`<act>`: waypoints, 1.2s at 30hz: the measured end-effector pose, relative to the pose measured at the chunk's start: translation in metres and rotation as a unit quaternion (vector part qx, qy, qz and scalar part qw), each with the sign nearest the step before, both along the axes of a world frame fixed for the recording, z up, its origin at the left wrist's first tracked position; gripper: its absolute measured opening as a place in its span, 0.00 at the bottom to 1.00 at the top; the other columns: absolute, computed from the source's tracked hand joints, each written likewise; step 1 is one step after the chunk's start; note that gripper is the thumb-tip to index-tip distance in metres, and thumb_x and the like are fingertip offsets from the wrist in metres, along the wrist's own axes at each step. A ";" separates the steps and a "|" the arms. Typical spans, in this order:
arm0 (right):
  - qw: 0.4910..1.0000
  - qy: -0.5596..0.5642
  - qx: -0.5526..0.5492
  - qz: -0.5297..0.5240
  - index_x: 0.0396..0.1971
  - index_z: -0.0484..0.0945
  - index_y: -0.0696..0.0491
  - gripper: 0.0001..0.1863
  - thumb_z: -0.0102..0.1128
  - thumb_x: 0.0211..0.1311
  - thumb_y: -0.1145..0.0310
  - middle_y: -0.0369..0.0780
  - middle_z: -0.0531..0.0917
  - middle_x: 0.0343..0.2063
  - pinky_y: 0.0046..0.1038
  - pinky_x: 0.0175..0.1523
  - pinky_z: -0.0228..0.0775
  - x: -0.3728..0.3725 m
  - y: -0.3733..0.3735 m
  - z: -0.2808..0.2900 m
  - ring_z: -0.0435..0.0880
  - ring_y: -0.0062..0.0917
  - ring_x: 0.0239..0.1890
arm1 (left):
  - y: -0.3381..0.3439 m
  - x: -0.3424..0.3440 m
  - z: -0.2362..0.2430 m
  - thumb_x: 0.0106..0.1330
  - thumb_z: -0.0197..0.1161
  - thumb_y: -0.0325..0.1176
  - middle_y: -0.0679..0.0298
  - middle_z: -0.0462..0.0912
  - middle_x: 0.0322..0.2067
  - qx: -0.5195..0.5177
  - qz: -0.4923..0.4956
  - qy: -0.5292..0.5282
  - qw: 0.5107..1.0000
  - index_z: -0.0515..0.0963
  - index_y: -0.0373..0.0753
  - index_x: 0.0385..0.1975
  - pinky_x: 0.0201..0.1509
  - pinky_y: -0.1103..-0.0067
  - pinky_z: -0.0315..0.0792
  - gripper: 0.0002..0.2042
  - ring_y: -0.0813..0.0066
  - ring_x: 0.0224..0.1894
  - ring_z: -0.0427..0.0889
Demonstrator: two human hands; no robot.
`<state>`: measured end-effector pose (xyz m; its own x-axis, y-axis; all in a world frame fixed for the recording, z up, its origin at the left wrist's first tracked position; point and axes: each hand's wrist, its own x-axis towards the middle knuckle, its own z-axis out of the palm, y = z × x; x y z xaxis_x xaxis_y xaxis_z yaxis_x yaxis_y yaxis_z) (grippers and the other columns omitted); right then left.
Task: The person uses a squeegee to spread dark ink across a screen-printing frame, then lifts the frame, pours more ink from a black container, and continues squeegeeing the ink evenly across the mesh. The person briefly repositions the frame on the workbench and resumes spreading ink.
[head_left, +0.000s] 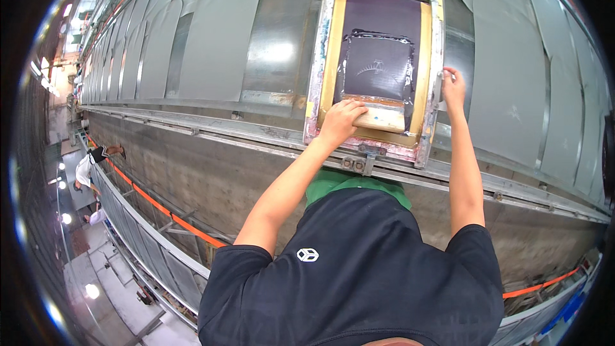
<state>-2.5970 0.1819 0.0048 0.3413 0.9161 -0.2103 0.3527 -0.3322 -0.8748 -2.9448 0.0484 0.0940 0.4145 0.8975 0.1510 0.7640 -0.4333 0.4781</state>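
A screen printing frame (pixel 435 38) with paint-smeared rims lies on the long table in front of me. Its mesh is dark purple, with tan tape strips along the inner sides and a small light line design (pixel 373 67) in the middle. My left hand (pixel 343 120) is closed around the left end of a wooden squeegee (pixel 384 117), which lies across the near end of the mesh. Dark wet ink (pixel 346 57) edges the area beyond it. At the frame's right rim, my right hand (pixel 454 88) is closed, fingertips pinching the edge.
Grey fabric sheets (pixel 218 38) lie along the table on both sides of the frame. A metal rail (pixel 269 129) with a clamp bracket (pixel 364 161) runs along the near edge. Two people (pixel 86 170) are far left, beyond an orange strip (pixel 160 208).
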 end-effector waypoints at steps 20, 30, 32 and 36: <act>0.967 -0.004 0.247 -0.065 0.43 0.81 0.55 0.11 0.54 0.72 0.64 0.45 0.86 0.34 0.36 0.46 0.74 -0.524 0.025 0.040 0.85 0.36 0.37 | 0.006 -0.455 0.022 0.45 0.67 0.18 0.59 0.83 0.54 -0.003 0.064 0.009 0.998 0.82 0.40 0.49 0.67 0.68 0.71 0.25 0.59 0.61 0.78; 0.991 0.083 0.085 -0.055 0.43 0.77 0.52 0.08 0.53 0.70 0.66 0.52 0.83 0.28 0.46 0.39 0.72 -0.582 -0.011 0.129 0.83 0.50 0.34 | -0.016 -0.521 0.074 0.50 0.64 0.16 0.59 0.82 0.56 -0.047 0.083 0.024 0.995 0.81 0.41 0.54 0.67 0.65 0.70 0.27 0.57 0.62 0.78; 0.992 0.091 0.072 -0.054 0.44 0.76 0.52 0.08 0.52 0.70 0.67 0.52 0.84 0.30 0.49 0.41 0.72 -0.574 -0.008 0.143 0.83 0.51 0.36 | -0.025 -0.519 0.096 0.48 0.65 0.16 0.59 0.82 0.56 -0.033 0.078 0.050 0.995 0.81 0.42 0.54 0.66 0.65 0.70 0.28 0.57 0.62 0.78; 0.984 0.033 0.150 -0.089 0.46 0.77 0.52 0.09 0.54 0.70 0.67 0.52 0.81 0.25 0.43 0.36 0.71 -0.578 0.002 0.061 0.83 0.48 0.29 | -0.038 -0.526 0.046 0.46 0.65 0.16 0.60 0.82 0.56 -0.020 0.038 0.061 0.997 0.82 0.43 0.54 0.67 0.65 0.70 0.29 0.58 0.63 0.78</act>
